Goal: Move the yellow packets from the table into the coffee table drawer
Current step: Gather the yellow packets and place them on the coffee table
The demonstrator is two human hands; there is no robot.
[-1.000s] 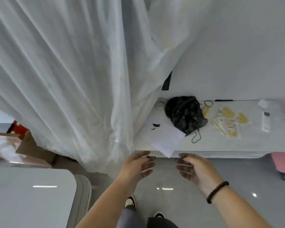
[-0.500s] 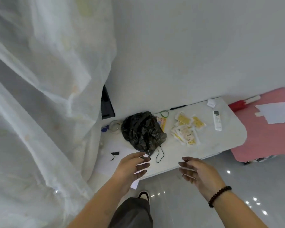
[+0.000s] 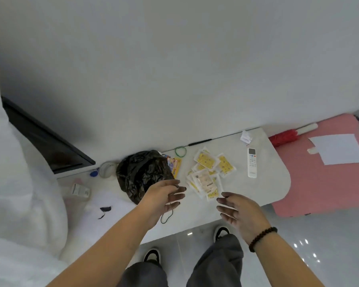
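Several yellow packets [image 3: 207,172] lie in a loose pile on the white table [image 3: 272,183], right of centre. My left hand [image 3: 164,198] hovers just left of the pile, fingers apart, holding nothing. My right hand [image 3: 239,212], with a bead bracelet on its wrist, hangs open at the near side of the pile, its fingertips close to the nearest packet. No drawer is in view.
A crumpled black plastic bag [image 3: 142,175] sits left of the packets, a white remote [image 3: 252,162] to their right, a green rubber band [image 3: 180,151] behind. White paper [image 3: 112,208] lies at the left. A pink surface [image 3: 327,177] adjoins the table's right end; a white curtain [image 3: 15,193] hangs left.
The view has swung right and closer to the table, the curtain sliding off to the left. Both hands now reach over the table edge beside the packets.
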